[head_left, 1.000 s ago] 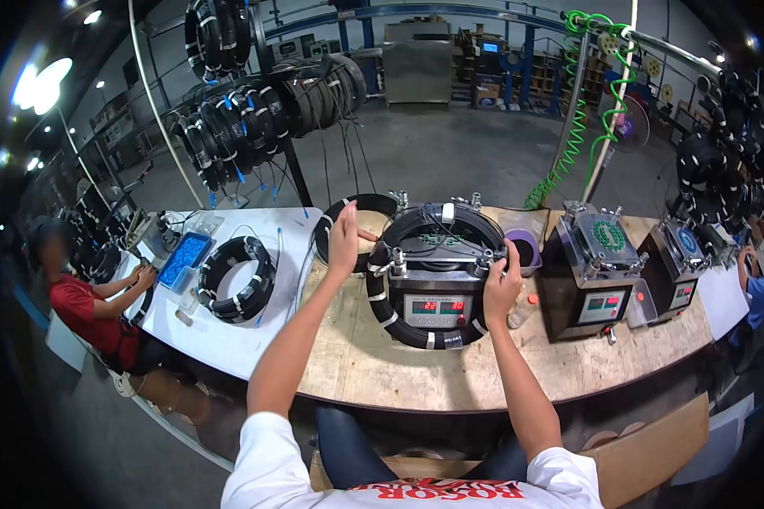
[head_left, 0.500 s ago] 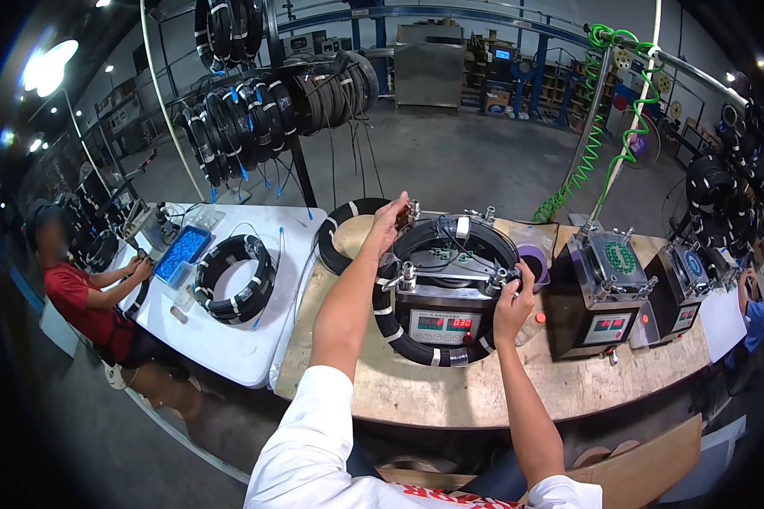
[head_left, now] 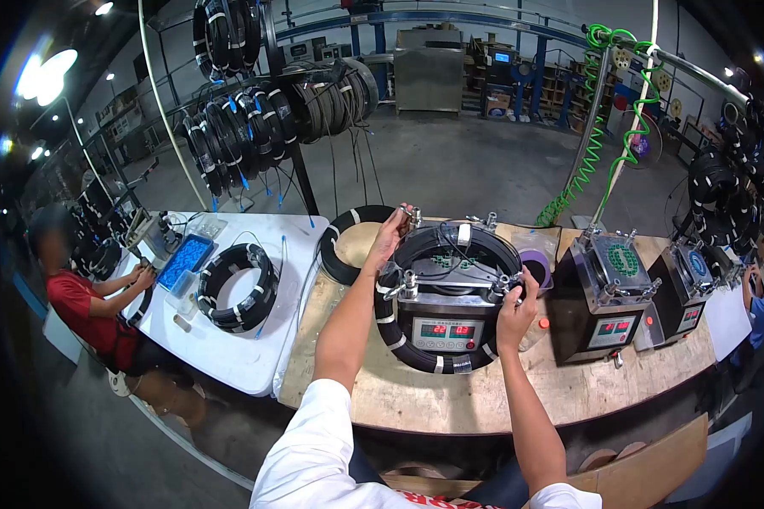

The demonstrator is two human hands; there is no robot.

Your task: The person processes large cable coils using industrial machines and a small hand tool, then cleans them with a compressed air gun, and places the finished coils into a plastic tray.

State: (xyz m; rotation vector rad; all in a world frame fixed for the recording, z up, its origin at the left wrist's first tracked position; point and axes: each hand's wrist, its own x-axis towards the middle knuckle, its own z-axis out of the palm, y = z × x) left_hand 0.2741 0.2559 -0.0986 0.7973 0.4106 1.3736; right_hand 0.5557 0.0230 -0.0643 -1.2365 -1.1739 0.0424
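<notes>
In front of me stands a box-shaped machine [head_left: 446,327] with a lit red digit display and a metal plate on top, held by clamps at its corners. My left hand [head_left: 388,242] has its fingers closed on the back-left clamp knob [head_left: 414,219]. At the front-right corner, my right hand [head_left: 516,314] pinches another clamp knob [head_left: 511,283], partly hidden by the fingers. A coil of black cable [head_left: 386,327] with white bands loops around the machine, and more black cable [head_left: 497,246] lies over the plate. Green pieces [head_left: 443,261] show under the plate.
Two similar machines [head_left: 598,293] [head_left: 686,276] stand to the right. A purple ring [head_left: 535,265] and a red-capped bottle [head_left: 542,325] sit between. Another coil [head_left: 338,246] lies behind left. On the white table [head_left: 229,360], a red-sleeved person [head_left: 93,305] works beside a cable coil [head_left: 238,288].
The machine's red digits have changed. My left hand has shifted slightly down at its knob, and the right hand stays at the front-right corner. The view has moved a little.
</notes>
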